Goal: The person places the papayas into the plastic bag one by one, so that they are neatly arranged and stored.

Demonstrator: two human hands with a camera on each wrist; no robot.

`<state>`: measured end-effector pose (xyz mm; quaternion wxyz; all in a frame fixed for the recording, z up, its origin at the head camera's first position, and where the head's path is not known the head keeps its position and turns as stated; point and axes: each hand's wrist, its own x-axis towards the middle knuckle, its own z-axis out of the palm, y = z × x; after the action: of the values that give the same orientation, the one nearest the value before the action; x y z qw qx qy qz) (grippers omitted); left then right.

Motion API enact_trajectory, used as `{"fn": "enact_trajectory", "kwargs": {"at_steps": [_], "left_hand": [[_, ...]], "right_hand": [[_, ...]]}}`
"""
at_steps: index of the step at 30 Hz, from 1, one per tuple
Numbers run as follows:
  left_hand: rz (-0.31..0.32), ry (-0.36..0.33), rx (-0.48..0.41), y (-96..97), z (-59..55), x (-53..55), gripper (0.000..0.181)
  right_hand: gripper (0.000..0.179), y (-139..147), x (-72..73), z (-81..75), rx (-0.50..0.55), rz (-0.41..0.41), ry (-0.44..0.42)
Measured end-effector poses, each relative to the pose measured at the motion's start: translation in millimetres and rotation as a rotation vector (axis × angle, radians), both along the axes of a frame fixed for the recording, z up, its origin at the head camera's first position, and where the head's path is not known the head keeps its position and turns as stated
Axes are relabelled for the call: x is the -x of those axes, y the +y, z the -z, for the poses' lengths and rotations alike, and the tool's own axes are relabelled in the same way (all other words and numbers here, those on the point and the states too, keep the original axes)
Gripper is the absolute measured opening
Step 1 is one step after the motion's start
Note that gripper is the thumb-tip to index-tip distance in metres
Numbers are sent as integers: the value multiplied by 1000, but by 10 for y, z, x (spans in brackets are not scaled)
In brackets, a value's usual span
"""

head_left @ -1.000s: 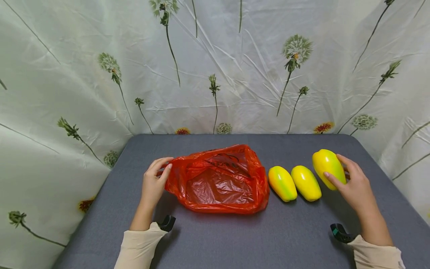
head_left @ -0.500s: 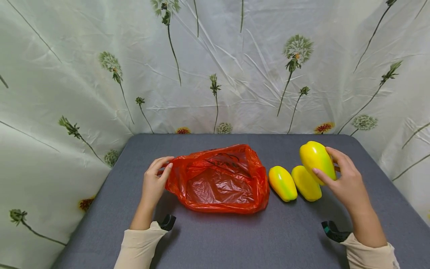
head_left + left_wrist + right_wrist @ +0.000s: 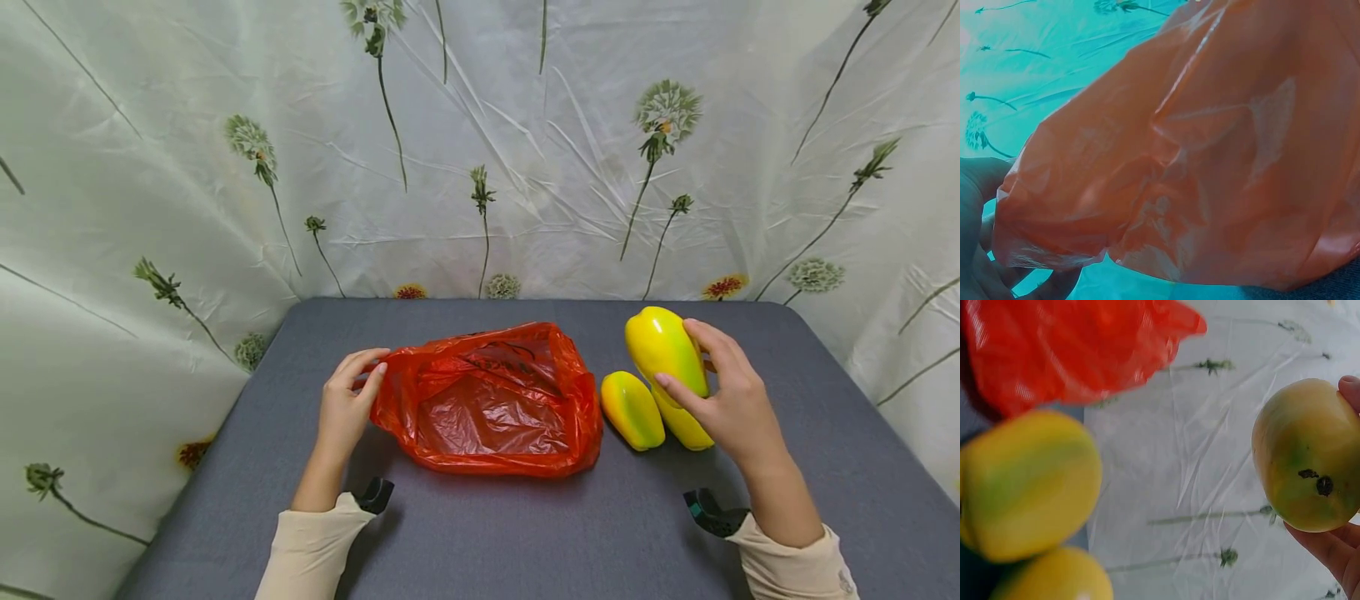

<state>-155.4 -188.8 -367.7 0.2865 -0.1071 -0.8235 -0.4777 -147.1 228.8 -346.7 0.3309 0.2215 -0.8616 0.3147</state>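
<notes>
A red plastic bag [image 3: 487,421] lies spread on the table with its mouth held wide, its thin film wrinkled. At its left edge my left hand [image 3: 347,404] pinches the rim between thumb and fingers; the left wrist view shows the bag's film [image 3: 1166,156] close up. My right hand [image 3: 738,400] grips a glossy yellow papaya [image 3: 666,350] above the table, to the right of the bag. In the right wrist view, the held papaya [image 3: 1310,456] shows a dark spot on its end. Beneath it lies a second papaya [image 3: 692,432], partly covered from sight.
Another yellow papaya [image 3: 632,411], tinged green, lies right beside the bag's right edge. The grey table [image 3: 540,542] runs back to a white curtain [image 3: 555,167] printed with dandelions. Dark bands sit at both wrists, by the beige sleeves.
My right hand has carried the papaya leftward and a little up, from right of the two lying papayas to over the nearer one. My left hand and the bag have stayed put.
</notes>
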Motion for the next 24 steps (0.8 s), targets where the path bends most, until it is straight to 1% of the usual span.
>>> {"fn": "enact_trajectory", "kwargs": {"at_steps": [3,13,18,24], "left_hand": [[3,3,-1,1,-4,-2,19],[-8,3,6,-7,-10,0,19],[-3,3,5,-4,-11,-2,19],[-2,6,9,-1,-11,-6,19]], "right_hand": [[68,-113,16,-16,4,-42,11],[73,-572,91,-43,-14,-170,-9],[75,-807,128,-2,-21,-215,-58],[70,-1084,158,73,-1,-273,-130]]}}
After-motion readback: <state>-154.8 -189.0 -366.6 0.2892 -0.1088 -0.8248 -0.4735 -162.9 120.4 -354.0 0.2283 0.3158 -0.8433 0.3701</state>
